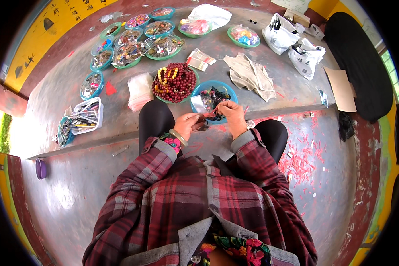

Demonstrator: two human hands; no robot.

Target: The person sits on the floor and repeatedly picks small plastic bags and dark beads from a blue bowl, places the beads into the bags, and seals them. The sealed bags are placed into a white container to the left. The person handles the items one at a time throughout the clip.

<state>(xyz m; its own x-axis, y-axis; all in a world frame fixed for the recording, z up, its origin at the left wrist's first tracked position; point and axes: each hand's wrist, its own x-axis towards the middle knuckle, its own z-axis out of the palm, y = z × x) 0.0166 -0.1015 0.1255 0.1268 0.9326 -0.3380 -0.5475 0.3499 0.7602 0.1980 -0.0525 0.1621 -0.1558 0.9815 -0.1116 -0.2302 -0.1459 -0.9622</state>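
Observation:
My left hand [187, 124], with a pale bangle at its wrist, is closed in a pinch in front of the blue basin [232, 90]. Opposite it, my right hand [233, 117] is also closed, fingertips together. A thin red strip [211, 113] runs between the two; its exact kind is too small to tell. Something dark hangs under the left fingers. Inside the basin, just beyond my hands, lie tangled dark cords [218, 95] and a whitish flat packet [200, 105]. Left of it, a green bowl holds dark red bead strings [176, 88] with yellow ones on top.
Clear plastic bags [140, 91] lie left of the beads. Several bowls of small packed goods [163, 45] stand farther back, with a white tray of pens [87, 116] at left. A beige cloth [251, 76] and white carrier bags [307, 58] lie right. Red scraps [302, 162] litter the floor.

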